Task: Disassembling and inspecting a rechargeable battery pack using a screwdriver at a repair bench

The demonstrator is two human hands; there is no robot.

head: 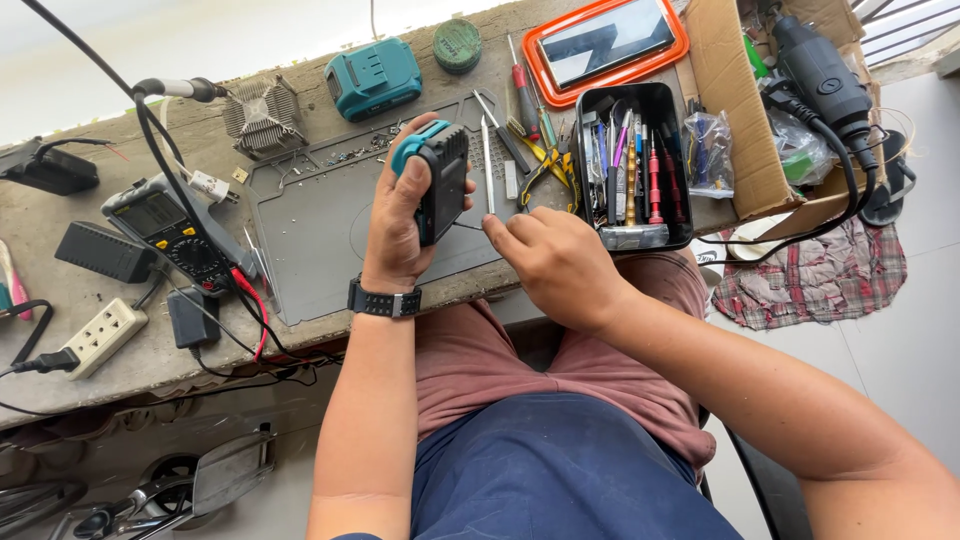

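Teal-and-black battery pack, grey work mat, orange-rimmed tray, red-plaid cloth.

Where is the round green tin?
In the head view, the round green tin sits at the far edge of the workbench, between the teal battery pack on its left and the orange tray on its right.

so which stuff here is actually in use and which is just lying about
In use: left hand holding teal battery pack; right hand beside it; grey work mat.

Lying about: second battery pack, multimeter, heatsink, black tool tray, cardboard box.
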